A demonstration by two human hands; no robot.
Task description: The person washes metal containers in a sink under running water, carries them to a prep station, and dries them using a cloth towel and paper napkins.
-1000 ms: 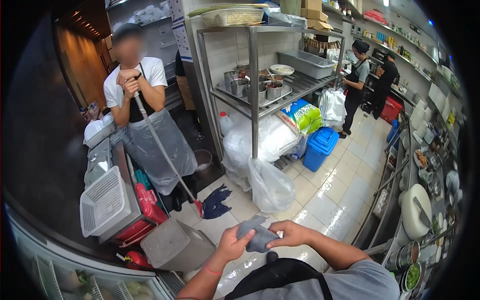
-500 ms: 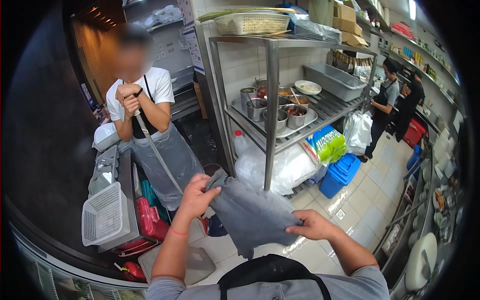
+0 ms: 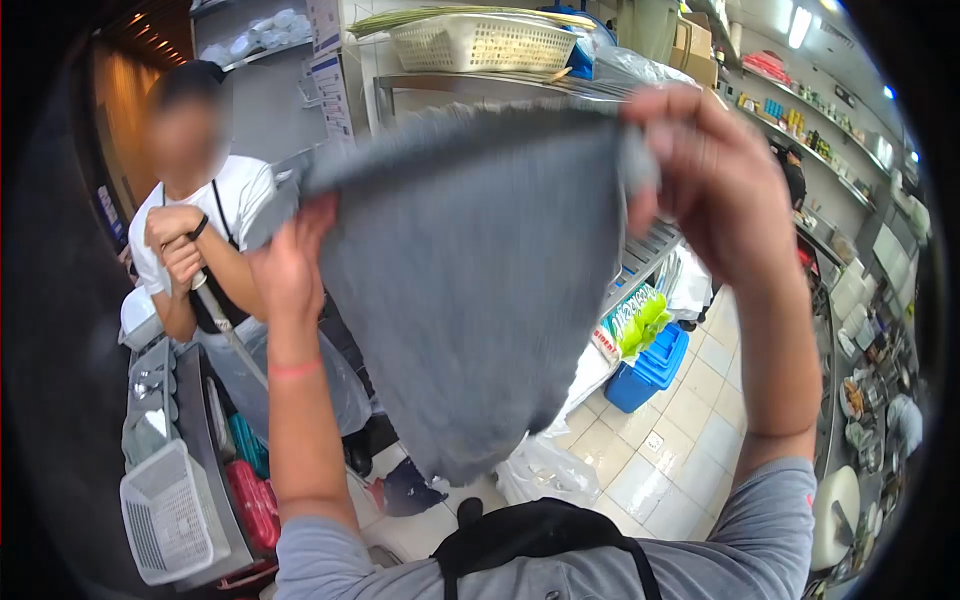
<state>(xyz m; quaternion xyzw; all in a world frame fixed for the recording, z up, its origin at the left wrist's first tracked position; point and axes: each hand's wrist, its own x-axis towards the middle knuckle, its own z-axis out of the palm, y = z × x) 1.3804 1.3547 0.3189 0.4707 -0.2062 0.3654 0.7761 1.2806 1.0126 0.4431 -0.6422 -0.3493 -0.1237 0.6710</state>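
A dark grey cloth (image 3: 470, 290) hangs spread out in front of me, hiding much of the shelf behind it. My left hand (image 3: 290, 255) is closed on its upper left edge, with the fingers partly behind the fabric. My right hand (image 3: 705, 170) pinches the upper right corner, raised higher than the left. Both hands are somewhat blurred by motion. The cloth's lower edge droops to a narrower end above the tiled floor.
At left a person (image 3: 225, 205) leans on a pole (image 3: 235, 340). A white basket (image 3: 170, 515) sits beside them. Behind the cloth stands a metal rack (image 3: 480, 84) with a cream basket (image 3: 480, 45) on top. A blue bin (image 3: 648, 370) and plastic bag (image 3: 545, 470) rest on the floor.
Both hands have lifted the cloth from low in front of me to about shelf height, the right hand rising most. The cloth now hangs down and fills more of the view.
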